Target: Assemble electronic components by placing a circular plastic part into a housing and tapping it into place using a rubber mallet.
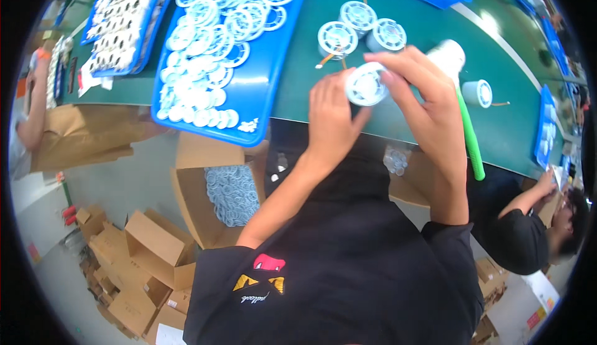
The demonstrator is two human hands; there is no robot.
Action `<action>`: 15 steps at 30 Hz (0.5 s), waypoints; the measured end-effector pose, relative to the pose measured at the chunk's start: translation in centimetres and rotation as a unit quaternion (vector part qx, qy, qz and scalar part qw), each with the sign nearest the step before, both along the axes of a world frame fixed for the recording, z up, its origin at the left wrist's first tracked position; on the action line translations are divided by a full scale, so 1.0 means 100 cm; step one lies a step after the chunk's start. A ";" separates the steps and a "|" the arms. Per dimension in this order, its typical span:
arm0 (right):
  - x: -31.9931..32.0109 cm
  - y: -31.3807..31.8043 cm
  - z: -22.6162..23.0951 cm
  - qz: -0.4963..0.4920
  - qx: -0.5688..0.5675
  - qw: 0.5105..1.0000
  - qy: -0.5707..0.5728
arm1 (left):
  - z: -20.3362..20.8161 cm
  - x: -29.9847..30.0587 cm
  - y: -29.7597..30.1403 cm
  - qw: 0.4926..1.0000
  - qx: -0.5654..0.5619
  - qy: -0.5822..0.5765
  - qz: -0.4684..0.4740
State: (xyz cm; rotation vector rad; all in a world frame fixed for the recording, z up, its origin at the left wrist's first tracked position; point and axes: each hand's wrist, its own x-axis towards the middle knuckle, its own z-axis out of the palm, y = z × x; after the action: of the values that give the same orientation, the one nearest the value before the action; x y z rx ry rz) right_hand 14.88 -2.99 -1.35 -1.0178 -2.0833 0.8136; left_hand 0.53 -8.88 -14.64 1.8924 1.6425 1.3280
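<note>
Both my hands are on one white round part [365,86] with a spoked face, held over the near edge of the table. My left hand [329,116] is closed around its left side. With thumb and fingers bent, my right hand [429,93] grips its right rim. Beyond it stand three white cylinders with spoked tops: a left one [337,38], a far one [357,17] and a right one [389,34]. Brown flat cables stick out near them. A mallet with a white head [449,58] and green handle [471,135] lies beside my right hand.
A blue tray [261,90] of white spoked rings and small discs overhangs the table's left edge. Another white cylinder [477,93] lies right of the mallet. Below, a cardboard box [186,189] holds pale blue rings [231,196]. A co-worker [522,239] sits at the right.
</note>
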 end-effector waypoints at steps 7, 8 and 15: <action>0.037 -0.022 -0.042 -0.078 -0.228 0.966 0.089 | 0.012 -0.008 0.003 0.995 -0.072 -0.026 -0.067; 0.033 -0.017 -0.049 -0.064 -0.202 0.971 0.112 | 0.012 -0.008 0.003 0.995 -0.074 -0.024 -0.066; -0.001 -0.007 -0.072 -0.124 -0.250 0.945 0.169 | 0.011 -0.006 0.001 0.995 -0.075 -0.040 -0.053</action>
State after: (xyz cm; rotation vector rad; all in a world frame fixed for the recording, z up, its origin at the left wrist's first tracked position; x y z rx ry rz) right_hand 14.82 -3.73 -8.51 -1.2660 -1.4521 1.3158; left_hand -0.06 -8.81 -13.56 1.7891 1.5358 1.1881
